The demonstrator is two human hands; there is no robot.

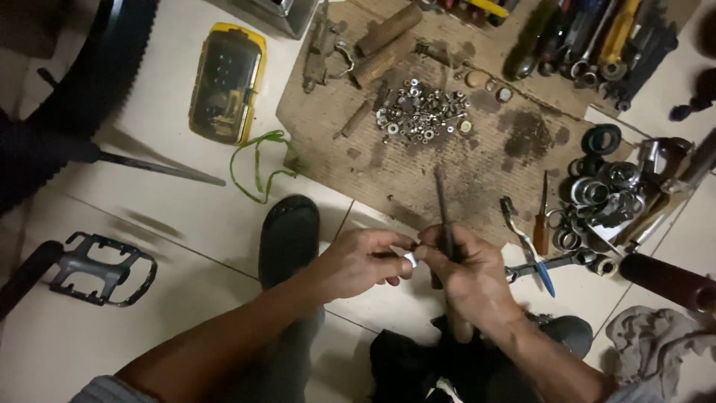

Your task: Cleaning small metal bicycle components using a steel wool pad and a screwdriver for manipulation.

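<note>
Pale floor tiles carry a stained cardboard sheet [418, 160] heaped with nuts [422, 113], and just below that sheet the left hand [365, 263] pinches a small white piece [409, 258] against the right hand [468, 275], which is closed round a thin dark rod [442, 209] pointing up.

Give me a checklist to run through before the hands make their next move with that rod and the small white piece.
1. Right hand closed around the dark rod: ok.
2. Left hand pinching the small white piece: ok.
3. White piece meeting the rod: cannot tell, fingers hide the contact.
4. Rod upright, tip free above the cardboard sheet: ok.
5. Pile of nuts and washers gathered on the cardboard: ok.
6. Blue-handled tool lying beside the right hand: ok.
</note>
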